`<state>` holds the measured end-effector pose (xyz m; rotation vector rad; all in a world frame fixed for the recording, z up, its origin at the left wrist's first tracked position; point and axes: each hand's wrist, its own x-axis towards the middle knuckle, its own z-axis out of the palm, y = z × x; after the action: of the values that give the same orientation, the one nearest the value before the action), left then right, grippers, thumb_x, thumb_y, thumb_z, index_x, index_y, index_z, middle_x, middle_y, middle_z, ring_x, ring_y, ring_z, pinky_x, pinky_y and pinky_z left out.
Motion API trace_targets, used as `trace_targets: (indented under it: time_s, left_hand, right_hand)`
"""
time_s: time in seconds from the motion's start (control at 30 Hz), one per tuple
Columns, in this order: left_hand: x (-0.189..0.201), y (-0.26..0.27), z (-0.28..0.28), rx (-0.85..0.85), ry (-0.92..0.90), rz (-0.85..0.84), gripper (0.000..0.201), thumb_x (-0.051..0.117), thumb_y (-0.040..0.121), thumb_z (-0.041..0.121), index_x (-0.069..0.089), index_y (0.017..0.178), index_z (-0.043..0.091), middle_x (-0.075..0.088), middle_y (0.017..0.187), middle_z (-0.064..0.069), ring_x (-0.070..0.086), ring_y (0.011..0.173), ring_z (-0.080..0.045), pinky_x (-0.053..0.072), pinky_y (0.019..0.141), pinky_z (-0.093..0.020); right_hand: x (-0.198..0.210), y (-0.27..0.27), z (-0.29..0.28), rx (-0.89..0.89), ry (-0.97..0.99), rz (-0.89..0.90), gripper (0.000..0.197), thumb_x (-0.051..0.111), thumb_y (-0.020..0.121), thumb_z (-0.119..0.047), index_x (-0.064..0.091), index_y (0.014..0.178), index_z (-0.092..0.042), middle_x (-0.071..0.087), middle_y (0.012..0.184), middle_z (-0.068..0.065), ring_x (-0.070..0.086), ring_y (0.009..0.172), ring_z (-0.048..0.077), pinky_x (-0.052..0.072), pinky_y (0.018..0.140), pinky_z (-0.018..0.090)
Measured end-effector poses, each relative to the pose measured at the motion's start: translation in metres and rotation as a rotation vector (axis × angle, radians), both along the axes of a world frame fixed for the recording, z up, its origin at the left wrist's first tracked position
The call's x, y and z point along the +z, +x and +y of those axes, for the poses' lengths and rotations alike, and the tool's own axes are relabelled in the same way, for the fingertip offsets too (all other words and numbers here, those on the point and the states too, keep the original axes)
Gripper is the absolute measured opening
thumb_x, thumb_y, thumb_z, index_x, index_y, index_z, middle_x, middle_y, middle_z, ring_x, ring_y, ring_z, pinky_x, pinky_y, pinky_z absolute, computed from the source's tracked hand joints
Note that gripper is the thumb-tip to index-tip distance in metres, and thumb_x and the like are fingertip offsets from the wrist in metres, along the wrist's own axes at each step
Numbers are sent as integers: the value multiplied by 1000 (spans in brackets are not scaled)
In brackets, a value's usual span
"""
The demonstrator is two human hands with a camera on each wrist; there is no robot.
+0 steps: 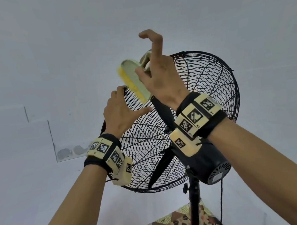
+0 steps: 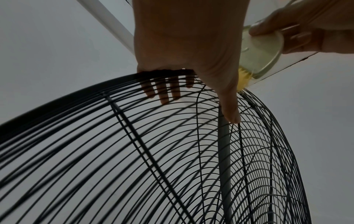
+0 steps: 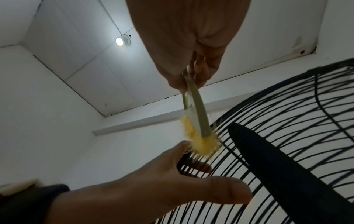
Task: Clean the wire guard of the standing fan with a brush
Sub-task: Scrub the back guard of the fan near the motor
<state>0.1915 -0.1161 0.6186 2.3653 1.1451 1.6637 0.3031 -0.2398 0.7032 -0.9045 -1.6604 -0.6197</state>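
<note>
The left hand (image 1: 120, 114) hooks its fingers over the top rim of the black wire guard (image 1: 205, 79), apparently steadying the standing fan. Just beyond, the right hand (image 1: 160, 75) grips the green brush (image 1: 136, 78), whose yellow bristles touch the rim wires beside those fingers.

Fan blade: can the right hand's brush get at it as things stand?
Probably not. The black fan blade sits inside the wire guard; the brush in the right hand meets only the outer wires.
</note>
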Motion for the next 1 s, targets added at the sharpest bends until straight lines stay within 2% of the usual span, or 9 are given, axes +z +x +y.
trace_targets:
  time_s: [0.07, 0.23, 0.33, 0.4, 0.57, 0.67, 0.8, 0.87, 1.0]
  left_hand:
    - [0, 0, 0, 10, -21, -1, 117, 71, 55, 94, 45, 140, 17, 57, 122, -1, 58, 112, -26, 51, 87, -47]
    - [1, -2, 2, 8, -20, 9, 126, 56, 49, 100, 46, 147, 22, 56, 127, -2, 58, 116, -27, 52, 87, -46]
    - [3, -1, 0, 19, -15, 49, 125, 56, 52, 100, 46, 147, 19, 55, 127, -5, 57, 115, -29, 53, 84, -45]
    - [5, -1, 0, 30, -14, 83, 127, 50, 51, 102, 48, 147, 20, 55, 126, -6, 57, 114, -30, 53, 84, -45]
    - [3, -2, -1, 13, -12, 13, 111, 75, 57, 89, 44, 139, 20, 57, 126, -2, 59, 113, -28, 51, 88, -46]
    - [1, -2, 0, 22, 16, 15, 111, 76, 60, 87, 42, 143, 22, 57, 133, -3, 59, 119, -26, 49, 90, -45]
    - [2, -1, -1, -5, 18, 11, 106, 81, 62, 79, 43, 143, 21, 56, 134, -4, 58, 119, -27, 48, 89, -46]
    - [1, -1, -1, 8, 19, 8, 108, 79, 61, 82, 43, 143, 21, 56, 134, -3, 58, 119, -27, 49, 90, -46]
    - [0, -1, -2, 20, 14, 13, 110, 76, 60, 86, 42, 144, 23, 56, 135, -1, 58, 120, -25, 50, 90, -46]
  right_hand:
    - [-5, -5, 4, 18, -18, 36, 63, 68, 90, 4, 30, 140, -6, 59, 80, 13, 63, 60, 18, 58, 58, 34]
    - [-24, -2, 10, 135, -94, 336, 53, 81, 84, -4, 52, 128, -11, 65, 90, 2, 63, 70, -2, 52, 64, 13]
    - [-31, 4, 9, 331, -260, 509, 35, 84, 82, -9, 67, 112, -17, 72, 101, 5, 71, 85, 13, 62, 72, 31]
    - [-33, 2, 10, 368, -294, 482, 28, 81, 86, -12, 70, 110, -19, 73, 105, 4, 72, 93, 25, 64, 73, 39]
    - [-9, 6, 5, 129, -135, 348, 24, 66, 100, -21, 64, 124, -23, 68, 97, -12, 68, 84, 3, 61, 70, 23]
    - [-2, 14, 0, 58, -100, 219, 25, 65, 101, -21, 66, 125, -19, 71, 98, -5, 69, 84, 1, 59, 69, 17]
    - [14, 24, -11, -103, -203, 44, 19, 70, 90, -27, 74, 105, -17, 75, 86, -6, 69, 72, 7, 56, 72, 20]
    - [19, 27, -14, -60, -138, 94, 20, 70, 92, -27, 73, 110, -17, 73, 82, -7, 68, 68, 4, 54, 66, 16]
    - [8, 26, -9, -4, -109, 37, 26, 69, 98, -23, 68, 123, -17, 76, 97, 3, 69, 70, 2, 57, 61, 15]
